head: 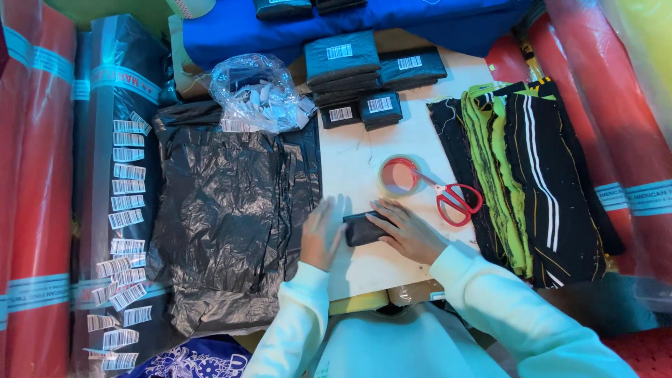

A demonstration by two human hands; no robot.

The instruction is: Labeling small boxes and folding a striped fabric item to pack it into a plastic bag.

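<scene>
Bright, even overhead light; soft shadows; glare on plastic; left hand (320, 234) motion-blurred.
</scene>
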